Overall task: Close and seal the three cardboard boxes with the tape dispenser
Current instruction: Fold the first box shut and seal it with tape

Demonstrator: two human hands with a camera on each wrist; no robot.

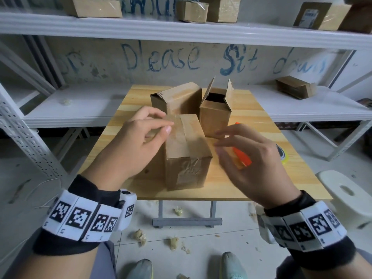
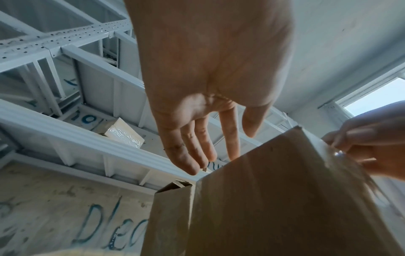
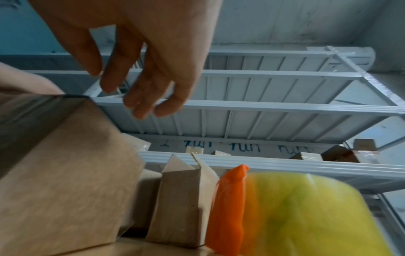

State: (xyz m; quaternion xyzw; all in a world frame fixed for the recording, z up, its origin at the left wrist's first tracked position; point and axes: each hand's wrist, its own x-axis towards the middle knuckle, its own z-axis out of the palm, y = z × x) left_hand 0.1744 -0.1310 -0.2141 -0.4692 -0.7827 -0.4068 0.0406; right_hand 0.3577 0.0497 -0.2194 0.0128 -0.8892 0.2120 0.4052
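Observation:
Three brown cardboard boxes stand on the wooden table (image 1: 261, 178). The near box (image 1: 187, 152) is closed, with clear tape along its top and down its front. Behind it the left box (image 1: 177, 98) is also taped, while the right box (image 1: 216, 111) has its flaps up. My left hand (image 1: 161, 125) hovers at the near box's upper left edge with relaxed fingers (image 2: 203, 147) and holds nothing. My right hand (image 1: 223, 141), blurred, hangs empty above the orange tape dispenser (image 1: 242, 158), which lies on the table right of the near box (image 3: 65, 173). Its yellow roll (image 3: 306, 216) fills the right wrist view's corner.
White metal shelving (image 1: 181, 29) surrounds the table and carries more cardboard boxes, one of them (image 1: 296, 89) at the right rear. A white stool (image 1: 346, 194) stands right of the table. Crumpled tape scraps (image 1: 141, 236) litter the floor near my feet.

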